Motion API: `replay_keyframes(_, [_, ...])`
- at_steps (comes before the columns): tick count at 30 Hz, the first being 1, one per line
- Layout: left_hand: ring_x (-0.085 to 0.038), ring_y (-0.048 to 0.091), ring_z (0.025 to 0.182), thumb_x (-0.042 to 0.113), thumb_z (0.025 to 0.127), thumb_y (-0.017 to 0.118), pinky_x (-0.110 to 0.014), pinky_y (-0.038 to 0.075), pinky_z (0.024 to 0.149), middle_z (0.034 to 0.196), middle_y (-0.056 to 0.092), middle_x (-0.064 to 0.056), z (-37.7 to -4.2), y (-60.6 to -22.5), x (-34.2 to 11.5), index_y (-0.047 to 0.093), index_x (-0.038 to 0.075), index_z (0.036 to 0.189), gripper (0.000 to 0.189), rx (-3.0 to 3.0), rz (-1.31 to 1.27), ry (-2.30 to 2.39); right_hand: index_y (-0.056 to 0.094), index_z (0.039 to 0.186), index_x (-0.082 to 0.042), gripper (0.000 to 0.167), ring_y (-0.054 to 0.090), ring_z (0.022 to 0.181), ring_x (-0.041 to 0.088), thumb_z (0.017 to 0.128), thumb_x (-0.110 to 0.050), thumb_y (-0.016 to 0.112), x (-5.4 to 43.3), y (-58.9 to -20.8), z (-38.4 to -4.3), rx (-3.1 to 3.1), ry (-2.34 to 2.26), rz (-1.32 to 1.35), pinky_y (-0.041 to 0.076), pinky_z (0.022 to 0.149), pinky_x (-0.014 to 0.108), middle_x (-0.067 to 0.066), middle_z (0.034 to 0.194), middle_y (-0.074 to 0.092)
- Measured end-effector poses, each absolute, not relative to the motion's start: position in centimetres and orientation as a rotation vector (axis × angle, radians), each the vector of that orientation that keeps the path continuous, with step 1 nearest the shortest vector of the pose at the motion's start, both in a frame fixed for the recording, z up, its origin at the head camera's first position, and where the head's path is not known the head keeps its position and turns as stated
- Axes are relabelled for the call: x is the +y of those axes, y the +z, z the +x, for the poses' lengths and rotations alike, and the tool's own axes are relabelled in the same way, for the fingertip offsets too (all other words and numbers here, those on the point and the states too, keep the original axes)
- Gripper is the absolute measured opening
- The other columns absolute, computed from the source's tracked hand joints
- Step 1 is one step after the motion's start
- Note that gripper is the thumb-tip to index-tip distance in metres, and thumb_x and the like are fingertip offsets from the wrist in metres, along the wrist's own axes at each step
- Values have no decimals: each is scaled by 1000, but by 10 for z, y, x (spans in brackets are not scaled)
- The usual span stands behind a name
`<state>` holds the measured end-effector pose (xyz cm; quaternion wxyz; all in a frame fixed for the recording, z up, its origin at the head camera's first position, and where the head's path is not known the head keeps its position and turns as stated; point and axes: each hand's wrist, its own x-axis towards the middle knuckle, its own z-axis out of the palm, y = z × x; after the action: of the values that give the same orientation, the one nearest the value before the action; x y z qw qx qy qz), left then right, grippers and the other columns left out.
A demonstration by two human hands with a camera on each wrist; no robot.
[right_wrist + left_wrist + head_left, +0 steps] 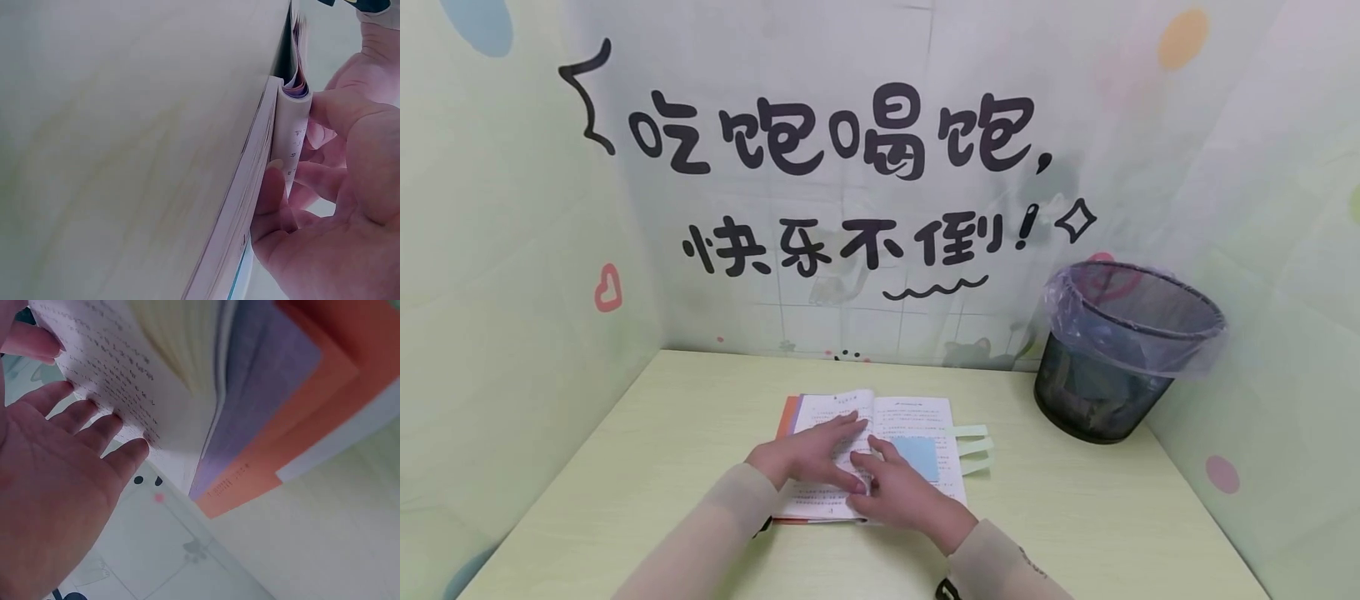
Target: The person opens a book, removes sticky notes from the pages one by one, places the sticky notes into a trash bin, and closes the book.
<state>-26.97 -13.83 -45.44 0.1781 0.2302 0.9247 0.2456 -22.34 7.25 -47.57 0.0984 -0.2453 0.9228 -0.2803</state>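
An open book (913, 410) lies on the table, with printed text on both pages. My left hand (812, 454) rests on its left page, fingers spread toward the far side and thumb toward the gutter. In the left wrist view the left fingers (128, 456) lie nearly straight against the printed page. My right hand (906, 496) is on the right page beside the gutter, its loosely bent fingers touching the paper close to the left thumb. A blue sticky note (919, 458) on the right page is partly covered by the right hand. Pale green tabs (976, 446) stick out at the right edge.
The light wooden table (1060, 517) bears the book. At its back right stands a black mesh wastebasket (1086, 392) with a clear bag liner. A patterned backdrop (850, 325) with black lettering closes off the back and sides.
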Motion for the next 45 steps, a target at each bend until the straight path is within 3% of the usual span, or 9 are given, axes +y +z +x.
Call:
replay_keyframes(5, [-37,24,170,51,88,90,-65,29,135,185,23,-7,-271,-456,-135,38,20,172,104,2621,638,675,57,160,-10,70,74,124,20,100,-39,78,79,-475,-226,2686,-889,-746,59,109,36,22,177,34])
replay_keyframes(8, [-36,24,170,52,88,90,-63,29,135,185,24,-6,-273,-459,-134,38,21,172,104,2625,633,667,61,155,-7,65,73,101,8,100,-37,79,86,-472,-231,2661,-948,-751,61,94,28,23,168,47])
replay_keyframes(10, [-36,25,171,54,88,90,-62,29,135,185,24,-5,-274,-461,-133,38,21,172,105,2628,625,664,64,150,-6,60,70,95,8,100,-34,80,92,-467,-235,2672,-974,-725,61,87,27,21,155,59])
replay_keyframes(13, [-34,23,171,58,85,91,-61,28,136,185,23,-3,-274,-463,-132,38,23,173,108,2630,602,662,68,143,-4,50,69,96,15,100,-28,79,101,-460,-243,2716,-1010,-625,63,86,36,17,137,69])
replay_keyframes(18, [-34,22,172,57,84,92,-60,26,137,185,23,-3,-273,-464,-132,37,22,173,111,2617,582,688,71,134,-4,39,71,109,26,99,-20,77,118,-456,-255,2858,-949,-386,63,100,51,15,130,71])
replay_keyframes(25, [-34,21,172,54,84,93,-58,25,138,185,22,-4,-272,-465,-132,36,19,173,112,2613,590,700,70,132,-1,39,65,99,24,97,-17,77,135,-460,-264,2950,-816,-144,61,96,48,14,122,67])
replay_keyframes(35, [-33,19,173,55,84,92,-58,24,138,186,21,-3,-272,-467,-133,35,20,174,112,2608,583,715,70,130,1,39,59,92,21,96,-18,78,138,-468,-269,2917,-803,-107,57,85,40,9,109,61])
replay_keyframes(45, [-32,19,173,54,84,93,-59,24,138,186,21,-2,-271,-466,-133,36,21,174,112,2608,561,724,71,112,-5,16,56,86,20,99,-13,74,138,-472,-269,2970,-784,-126,51,78,35,5,98,60])
